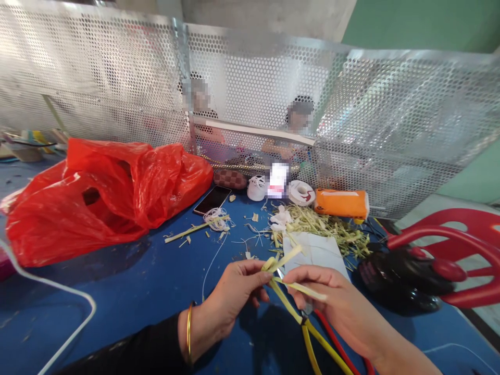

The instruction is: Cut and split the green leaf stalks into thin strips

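Note:
In my left hand (244, 289), thumb and fingers pinch a knotted pale yellow-green strip (294, 253), which looks like dried leaf or straw. My right hand (324, 291) is closed with another pale strip end (308, 291) between thumb and fingers, close to the knot. Beneath the right palm is a metal tool with red and yellow handles (328, 346), like scissors or pliers. Its head is mostly hidden, so I cannot tell whether the right fingers grip it. White paper (320, 255) lies just beyond the hands.
A red plastic bag (109, 192) covers the left side. A black iron-like appliance (398, 281) stands right. Straw scraps (324, 226), an orange packet (341, 203), white tape roll (300, 192), phone (213, 200) and tangled string (216, 219) lie behind. Two people sit beyond a perforated screen (253, 78).

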The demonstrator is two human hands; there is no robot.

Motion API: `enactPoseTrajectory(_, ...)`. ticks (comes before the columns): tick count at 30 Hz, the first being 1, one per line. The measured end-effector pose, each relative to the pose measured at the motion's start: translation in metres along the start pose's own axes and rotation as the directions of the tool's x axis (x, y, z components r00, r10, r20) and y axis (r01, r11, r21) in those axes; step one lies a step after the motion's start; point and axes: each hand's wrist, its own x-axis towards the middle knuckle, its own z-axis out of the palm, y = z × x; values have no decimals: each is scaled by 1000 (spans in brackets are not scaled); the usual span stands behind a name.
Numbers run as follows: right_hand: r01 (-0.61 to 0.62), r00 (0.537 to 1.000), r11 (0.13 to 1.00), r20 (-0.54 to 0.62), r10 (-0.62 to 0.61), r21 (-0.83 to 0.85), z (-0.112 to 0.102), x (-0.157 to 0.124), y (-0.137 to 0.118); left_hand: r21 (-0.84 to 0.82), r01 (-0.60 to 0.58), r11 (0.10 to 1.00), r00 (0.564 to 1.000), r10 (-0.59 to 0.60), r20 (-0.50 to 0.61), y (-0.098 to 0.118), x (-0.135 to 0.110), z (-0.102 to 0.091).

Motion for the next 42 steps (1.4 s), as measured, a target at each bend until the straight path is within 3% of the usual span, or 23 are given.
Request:
enactPoseTrajectory(3,109,992,986,-55,-117,-129,5,0,1,9,11,1000,1000,-11,-9,-1,0,0)
enactPoseTrajectory(7,322,918,915,-156,-364,-243,11,1,1,58,20,998,999,-22,26,-2,-2,1)
enactPoseTrajectory(12,255,941,967,-228,-252,-16,21,2,4,120,-11,993,1000,8,25,-3,-1,1)
enactPoseTrajectory(16,169,932,970,-291,-214,-173,22,3,7,116,-22,993,1000,23,-1,-5,1,2)
enactPoseTrajectory(21,121,932,918,-275,-236,-378,17,5,11,185,-50,981,998,57,-34,-6,0,3)
enactPoseTrajectory(31,140,921,916,-290,-260,-375,22,6,20,277,-114,954,993,112,24,-9,-5,7)
enactPoseTrajectory(34,168,920,905,-267,-286,-392,22,5,22,380,-189,906,982,171,80,-12,-8,5)
enactPoseTrajectory(38,166,936,842,-188,-299,-514,20,6,22,589,-323,741,945,280,167,-11,-12,2)
enactPoseTrajectory(42,231,861,764,-240,-449,-603,17,6,20,690,-390,610,916,333,223,-6,-15,2)
